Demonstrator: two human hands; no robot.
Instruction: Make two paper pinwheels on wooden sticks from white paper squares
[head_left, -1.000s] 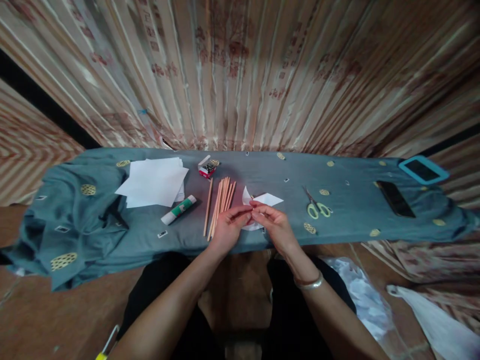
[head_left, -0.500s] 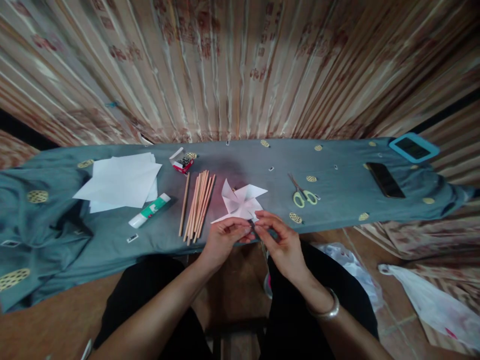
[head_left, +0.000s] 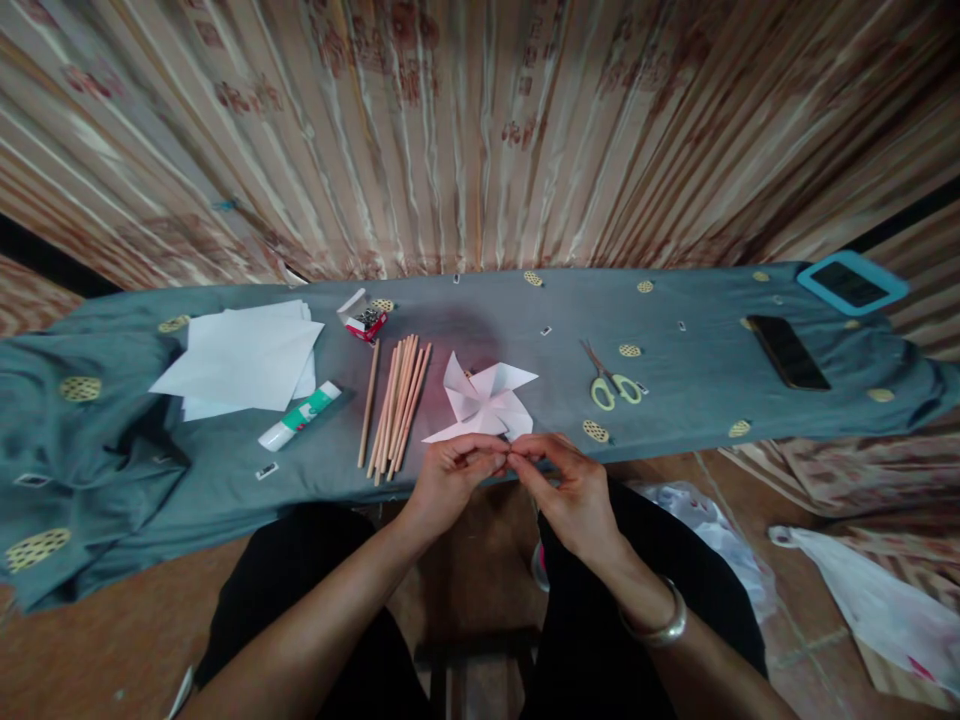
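A white paper pinwheel lies on the cloth just beyond my fingertips, its nearest blades partly covered by them. My left hand is closed, with thumb and index finger pinched together at the table's front edge. My right hand, with a silver bracelet on its wrist, is pinched too, its fingertips meeting those of the left. Whatever sits between the fingertips is too small and hidden to make out. Left of the pinwheel lies a bundle of wooden sticks, with a single stick beside it.
A grey-green patterned cloth covers the narrow table. On it are white paper sheets, a glue stick, an open red box of small metal pieces, scissors, a phone and a blue-framed device. A curtain hangs behind.
My right fingers have drawn down and in against my left fingertips, and their pinch looks tighter. The pinwheel and other things stay in place; the view has shifted slightly.
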